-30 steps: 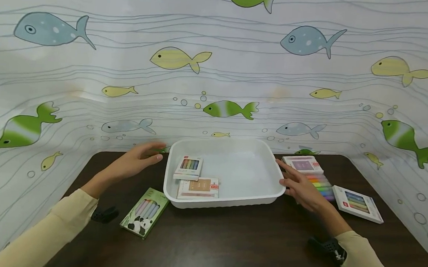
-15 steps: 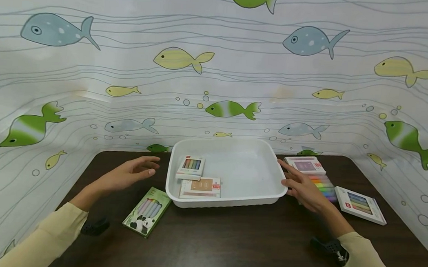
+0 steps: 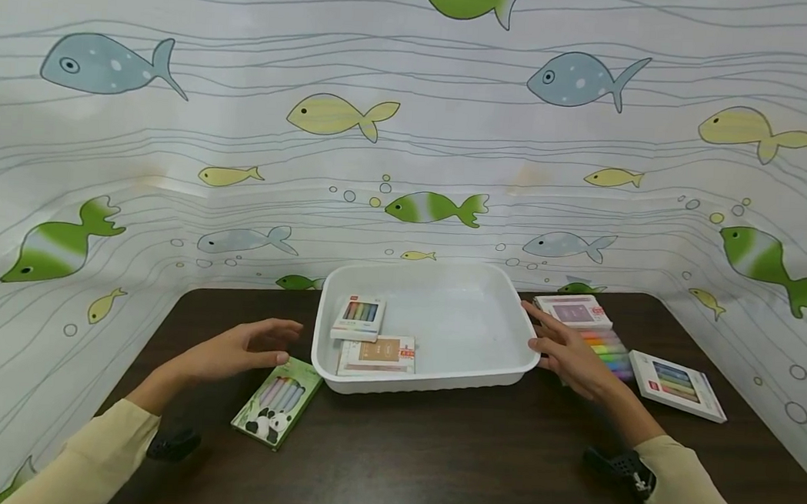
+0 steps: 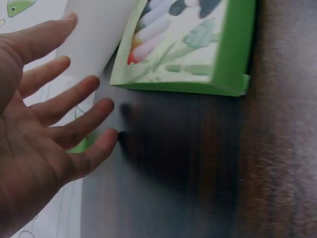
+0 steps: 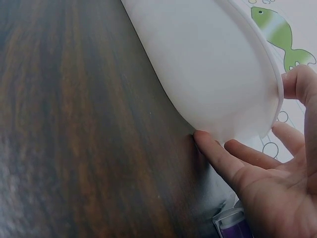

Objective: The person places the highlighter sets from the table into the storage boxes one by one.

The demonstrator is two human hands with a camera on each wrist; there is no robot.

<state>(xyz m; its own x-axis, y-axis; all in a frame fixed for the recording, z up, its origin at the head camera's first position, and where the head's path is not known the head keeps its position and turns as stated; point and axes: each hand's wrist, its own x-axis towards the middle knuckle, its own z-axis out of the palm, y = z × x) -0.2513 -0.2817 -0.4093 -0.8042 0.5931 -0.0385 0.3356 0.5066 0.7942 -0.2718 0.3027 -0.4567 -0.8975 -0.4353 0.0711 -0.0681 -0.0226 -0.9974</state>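
Note:
My left hand (image 3: pixel 241 350) hovers with loosely spread fingers over the far end of a green box of coloured pens with pandas (image 3: pixel 278 401); in the left wrist view the fingers (image 4: pixel 101 111) stand apart from the box (image 4: pixel 230 54) and hold nothing. A white plastic tray (image 3: pixel 465 377) stands in the middle. My right hand (image 3: pixel 570 358) touches its right side: the thumb is at the rim and the fairly straight fingers (image 5: pixel 218 153) lie against the outer wall (image 5: pixel 213 74). Inside the tray, a small white box of crayons (image 3: pixel 359 317) partly overlaps a flat tan-and-white box (image 3: pixel 378 356).
Right of the tray lie a white box with a purple panel (image 3: pixel 573 312), a rainbow pack of markers (image 3: pixel 608 353) partly behind my right hand, and a white crayon box (image 3: pixel 676 386). A fish-patterned curtain (image 3: pixel 451 155) surrounds the dark table (image 3: pixel 418 461) at back and sides.
My left hand has drawn away from the tray's left side and come down nearer the green panda box. The right hand stays at the tray's right side.

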